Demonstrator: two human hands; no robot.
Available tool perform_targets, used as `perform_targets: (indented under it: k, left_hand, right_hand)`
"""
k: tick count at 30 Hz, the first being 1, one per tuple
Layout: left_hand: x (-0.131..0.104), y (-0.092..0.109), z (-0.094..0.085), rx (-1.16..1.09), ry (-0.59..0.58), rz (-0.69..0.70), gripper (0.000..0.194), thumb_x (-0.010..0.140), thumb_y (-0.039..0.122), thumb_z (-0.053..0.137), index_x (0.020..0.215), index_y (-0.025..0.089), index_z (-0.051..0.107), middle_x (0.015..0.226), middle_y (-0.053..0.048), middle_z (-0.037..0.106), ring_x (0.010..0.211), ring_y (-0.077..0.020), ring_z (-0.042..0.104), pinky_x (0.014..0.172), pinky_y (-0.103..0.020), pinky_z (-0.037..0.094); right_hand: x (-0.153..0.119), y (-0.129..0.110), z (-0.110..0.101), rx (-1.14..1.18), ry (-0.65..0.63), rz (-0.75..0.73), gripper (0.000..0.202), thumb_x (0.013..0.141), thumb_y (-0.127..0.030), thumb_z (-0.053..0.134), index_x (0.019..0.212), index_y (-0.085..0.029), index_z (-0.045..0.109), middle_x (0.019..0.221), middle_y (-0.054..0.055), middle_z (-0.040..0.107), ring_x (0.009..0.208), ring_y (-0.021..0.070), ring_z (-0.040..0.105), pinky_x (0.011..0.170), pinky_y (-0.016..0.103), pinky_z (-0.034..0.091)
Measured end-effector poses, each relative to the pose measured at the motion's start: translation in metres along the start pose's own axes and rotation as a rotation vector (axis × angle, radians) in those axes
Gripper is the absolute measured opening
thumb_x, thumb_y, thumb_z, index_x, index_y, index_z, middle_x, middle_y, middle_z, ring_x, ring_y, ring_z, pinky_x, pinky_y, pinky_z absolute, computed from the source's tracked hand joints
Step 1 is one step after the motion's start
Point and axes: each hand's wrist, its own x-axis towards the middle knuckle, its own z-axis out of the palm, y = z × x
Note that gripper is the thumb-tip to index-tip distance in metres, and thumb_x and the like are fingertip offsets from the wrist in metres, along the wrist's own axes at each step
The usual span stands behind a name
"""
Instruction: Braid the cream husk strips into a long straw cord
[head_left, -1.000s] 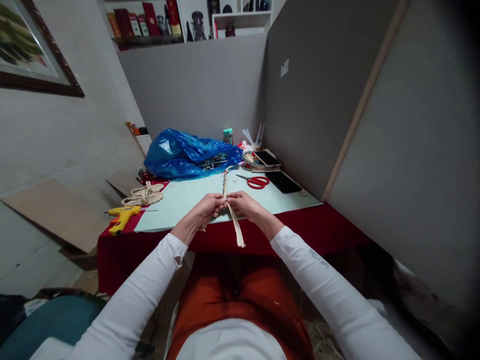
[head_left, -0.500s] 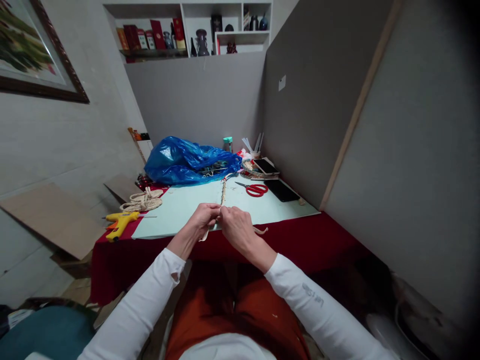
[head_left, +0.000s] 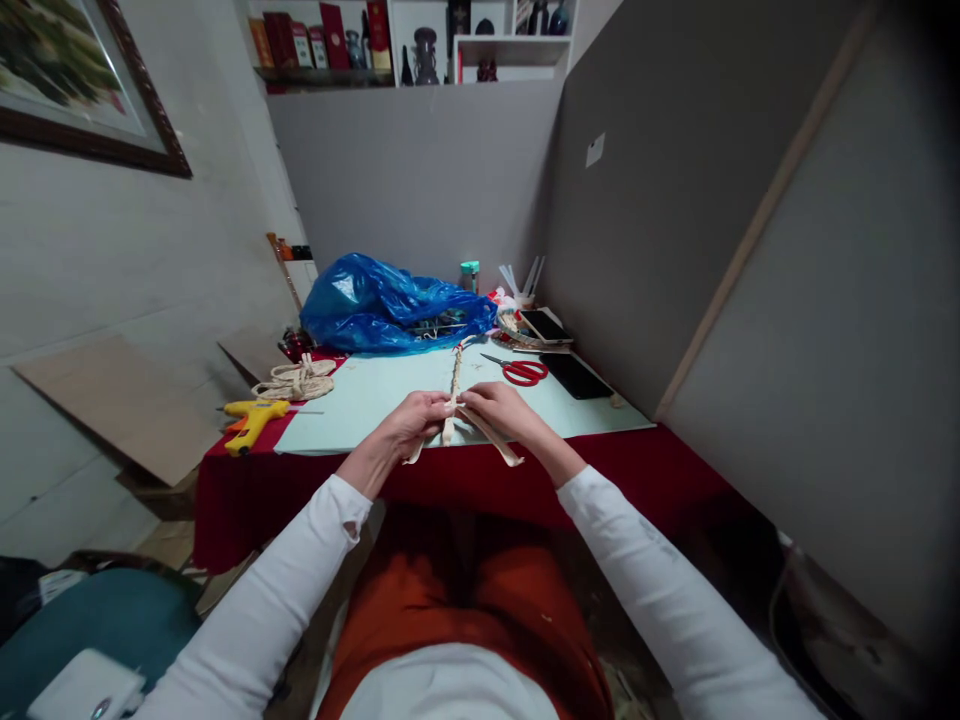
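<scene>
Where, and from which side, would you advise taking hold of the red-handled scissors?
I would take the scissors by their red loops, coming from above on the near side: they lie flat, blades pointing left and away, while the dark slab sits close on the loops' right.

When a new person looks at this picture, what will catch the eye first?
Probably the shiny blue plastic bag, crumpled at the back left of the pale green mat. Next, the two hands, left and right, meeting on a pale braid at the mat's front edge. Then the yellow glue gun at the left and the red-handled scissors right of the braid.
</scene>
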Motion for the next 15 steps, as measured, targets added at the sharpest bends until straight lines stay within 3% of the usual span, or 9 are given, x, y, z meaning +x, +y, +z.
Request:
perform_targets:
  k: [3,6,10,15]
  left_hand:
    - [0.0,-0.002,-0.004,-0.021,-0.03,0.029,0.036,0.063,0.023,0.075,0.093,0.011,0.059,0.057,0.004,0.054,0.035,0.0015,0.024,0.035,-0.016,0.01]
    - [0.0,-0.003,-0.007,-0.022,-0.034,0.02,0.039,0.063,0.02,0.074,0.097,0.012,0.055,0.056,0.005,0.054,0.034,0.0002,0.029,0.036,-0.015,0.013]
    - [0.0,0.0,-0.007,-0.004,-0.027,-0.011,0.041,0.065,0.018,0.072,0.1,0.013,0.051,0.069,-0.004,0.065,0.035,0.0002,0.031,0.036,-0.016,0.014]
    - [-0.003,0.01,-0.004,0.082,-0.051,-0.074,0.035,0.068,0.022,0.07,0.096,0.012,0.052,0.066,-0.008,0.067,0.037,-0.0029,0.037,0.037,-0.017,0.014]
  right_hand:
    - [0.011,0.004,0.014,0.091,-0.121,0.059,0.015,0.083,-0.028,0.054,0.082,-0.014,0.059,0.059,0.002,0.059,0.053,0.0113,0.052,0.05,0.021,0.037]
    - [0.014,0.006,0.022,0.163,-0.212,0.106,0.023,0.085,-0.032,0.052,0.07,-0.014,0.053,0.048,-0.002,0.048,0.041,0.0075,0.041,0.041,0.019,0.031]
    - [0.014,0.009,0.013,0.236,-0.344,0.129,0.035,0.087,-0.038,0.051,0.06,-0.016,0.047,0.043,-0.006,0.035,0.036,0.0037,0.026,0.037,0.018,0.02]
    - [0.016,0.017,-0.002,0.41,-0.522,0.056,0.033,0.081,-0.041,0.06,0.067,-0.012,0.056,0.046,-0.009,0.031,0.038,0.0025,0.022,0.038,0.018,0.02]
